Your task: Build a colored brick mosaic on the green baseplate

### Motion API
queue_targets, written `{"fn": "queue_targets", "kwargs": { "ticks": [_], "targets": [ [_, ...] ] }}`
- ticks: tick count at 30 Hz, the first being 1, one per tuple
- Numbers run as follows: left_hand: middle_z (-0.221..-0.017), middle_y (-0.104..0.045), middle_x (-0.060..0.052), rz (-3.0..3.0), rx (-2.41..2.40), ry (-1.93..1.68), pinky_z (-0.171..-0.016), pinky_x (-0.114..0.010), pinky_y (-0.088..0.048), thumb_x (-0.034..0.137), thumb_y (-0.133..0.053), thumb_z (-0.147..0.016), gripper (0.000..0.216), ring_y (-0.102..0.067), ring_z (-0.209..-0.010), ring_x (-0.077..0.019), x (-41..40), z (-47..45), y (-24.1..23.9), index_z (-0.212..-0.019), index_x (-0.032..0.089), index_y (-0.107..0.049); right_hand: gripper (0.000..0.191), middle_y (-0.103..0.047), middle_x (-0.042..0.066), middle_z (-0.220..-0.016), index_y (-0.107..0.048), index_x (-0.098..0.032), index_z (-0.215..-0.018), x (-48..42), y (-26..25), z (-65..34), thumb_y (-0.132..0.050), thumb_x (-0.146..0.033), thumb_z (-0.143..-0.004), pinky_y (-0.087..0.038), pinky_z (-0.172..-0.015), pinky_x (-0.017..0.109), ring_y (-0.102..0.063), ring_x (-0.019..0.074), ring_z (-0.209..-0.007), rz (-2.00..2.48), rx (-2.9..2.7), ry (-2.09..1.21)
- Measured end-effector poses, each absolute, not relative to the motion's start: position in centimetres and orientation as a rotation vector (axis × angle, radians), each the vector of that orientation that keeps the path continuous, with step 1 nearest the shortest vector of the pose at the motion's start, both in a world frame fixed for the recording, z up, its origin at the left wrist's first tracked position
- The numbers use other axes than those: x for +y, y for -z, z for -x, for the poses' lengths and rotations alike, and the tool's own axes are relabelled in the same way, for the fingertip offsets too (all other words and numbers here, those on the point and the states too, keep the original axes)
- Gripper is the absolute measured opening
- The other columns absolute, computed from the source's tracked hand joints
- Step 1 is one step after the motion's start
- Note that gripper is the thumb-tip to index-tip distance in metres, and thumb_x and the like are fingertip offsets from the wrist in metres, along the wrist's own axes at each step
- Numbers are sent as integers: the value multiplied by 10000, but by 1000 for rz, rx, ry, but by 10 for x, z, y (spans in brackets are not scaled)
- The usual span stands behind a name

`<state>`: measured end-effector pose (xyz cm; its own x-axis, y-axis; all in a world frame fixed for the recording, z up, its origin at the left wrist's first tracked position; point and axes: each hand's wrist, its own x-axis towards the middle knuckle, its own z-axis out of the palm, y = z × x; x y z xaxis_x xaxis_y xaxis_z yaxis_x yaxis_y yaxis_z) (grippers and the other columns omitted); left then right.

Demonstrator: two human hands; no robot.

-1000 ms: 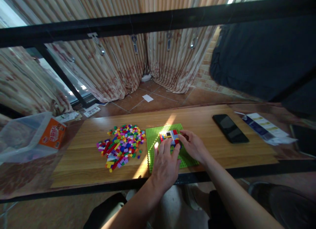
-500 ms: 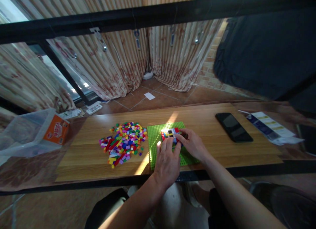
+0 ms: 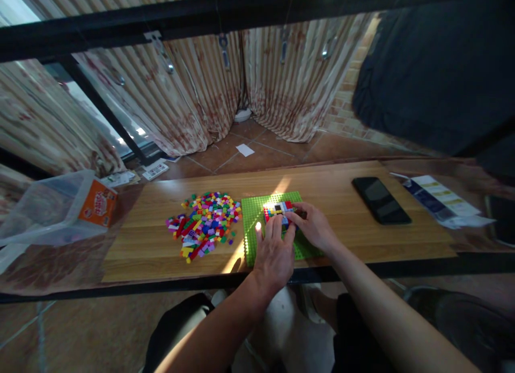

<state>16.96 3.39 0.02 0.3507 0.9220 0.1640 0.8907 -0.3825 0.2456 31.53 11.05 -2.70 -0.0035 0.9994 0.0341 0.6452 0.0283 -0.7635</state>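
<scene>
A green studded baseplate (image 3: 250, 214) lies near the front edge of the wooden board. On it sits a small build of toy bricks (image 3: 277, 207) in red, white, blue, yellow and black. My left hand (image 3: 273, 252) comes over the plate from the near side, fingers stretched and somewhat apart, fingertips touching the build's near edge. At the build's right end, my right hand (image 3: 316, 225) is closed, thumb and fingers pinching the bricks there. Whether a loose brick is between those fingers is hidden. Left of the plate spreads a pile of loose coloured bricks (image 3: 211, 220).
A black phone (image 3: 381, 200) lies on the wooden board (image 3: 333, 182) at the right, with printed papers (image 3: 440, 198) beyond it. At the far left stands a clear plastic box (image 3: 52, 209) with an orange label. A dark bar (image 3: 181, 27) crosses the view above.
The view has tilted slightly, so the board appears a little higher. Both hands stay at the build; the right fingers have shifted only slightly at its right end.
</scene>
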Motion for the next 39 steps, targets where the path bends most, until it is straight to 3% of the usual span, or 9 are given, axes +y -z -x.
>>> {"fn": "queue_targets", "kwargs": {
  "ticks": [7,13,19,27,39],
  "targets": [
    [-1483,-408,-182,-2501,1635,-489,-1074,-668,-321,198,-496,-889,519,-372,-1370,-348,31,-166,3,-1406,203,-458,428,-729,90,-961,-700,-169,-1075,111,26,-317,-567,-505,-846,-486,-773,336,-653,217,-842,1653,-1652,-798],
    [-1500,-397,-152,-2325,1636,-672,-1117,-542,-350,185,-556,-837,634,-373,-1381,-317,35,-151,0,-1448,200,-386,574,-692,80,-763,-693,-136,-832,117,26,-331,-441,-650,-856,-459,-588,287,-612,194,-683,1575,-1352,-903],
    [-1412,-502,-163,-1921,1715,-739,-1103,-410,-422,191,-543,-843,584,-475,-1319,-265,48,-142,-2,-1406,128,-400,485,-685,66,-744,-693,-175,-868,115,23,-326,-426,-580,-890,-478,-650,307,-628,206,-719,1580,-1478,-828],
    [-1438,-482,-135,-1899,1582,-824,-1159,-404,-367,152,-587,-776,660,-431,-1354,-265,56,-151,1,-1401,165,-376,438,-735,121,-987,-683,-170,-1070,110,14,-308,-394,-460,-914,-490,-752,365,-664,247,-839,1682,-1680,-657],
    [-1400,-543,-113,-1829,1556,-875,-1102,-382,-441,157,-576,-789,681,-517,-1291,-257,62,-142,2,-1442,185,-383,510,-721,125,-1001,-660,-176,-1143,117,32,-317,-408,-539,-890,-499,-704,370,-663,242,-791,1710,-1759,-567]
  ]
}}
